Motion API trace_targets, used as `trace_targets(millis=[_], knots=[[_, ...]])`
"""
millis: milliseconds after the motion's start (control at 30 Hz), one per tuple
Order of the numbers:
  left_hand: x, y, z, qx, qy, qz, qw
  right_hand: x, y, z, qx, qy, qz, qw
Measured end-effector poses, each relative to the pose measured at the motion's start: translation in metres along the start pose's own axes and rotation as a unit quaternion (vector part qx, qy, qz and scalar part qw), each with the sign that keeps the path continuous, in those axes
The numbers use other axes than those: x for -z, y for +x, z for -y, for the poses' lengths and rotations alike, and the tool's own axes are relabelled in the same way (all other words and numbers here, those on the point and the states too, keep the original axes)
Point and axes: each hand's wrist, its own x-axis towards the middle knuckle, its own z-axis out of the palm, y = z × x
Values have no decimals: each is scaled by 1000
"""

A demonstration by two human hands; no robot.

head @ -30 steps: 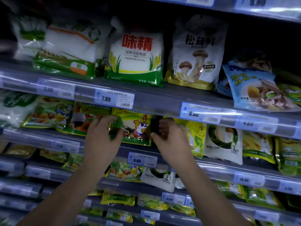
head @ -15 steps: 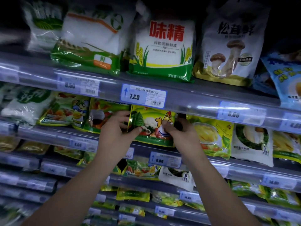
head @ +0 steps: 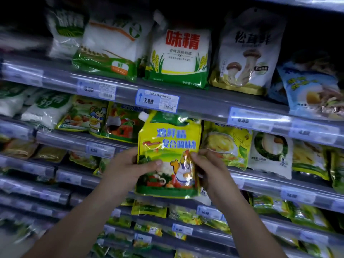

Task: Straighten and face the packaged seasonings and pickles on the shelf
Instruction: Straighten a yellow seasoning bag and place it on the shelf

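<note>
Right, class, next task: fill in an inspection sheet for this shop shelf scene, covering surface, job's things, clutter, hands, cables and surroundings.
Surface: tiered shelves with price tags along their front rails.
Job's things: yellow pouch held upright, front outward, before the shelf row; white bag with red lettering and mushroom bag stand above; blue bag leans.
Clutter: nothing seen.
Hands: left hand and right hand each grip a side of the yellow pouch.
Cables: nothing seen.
Surroundings: dim light, blurred toward the edges.
</note>
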Motion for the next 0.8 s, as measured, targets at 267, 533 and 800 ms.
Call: trace_targets(millis=[267,533,800], knots=[[-12,-67,17,38,-69,69,995,28,-53,-14,14,74,31,997],[-30,-119,20,26,26,31,999,30,-94,-39,22,79,83,993],[-21,-124,2,-15,-94,-97,991,31,-129,-44,8,65,153,986]])
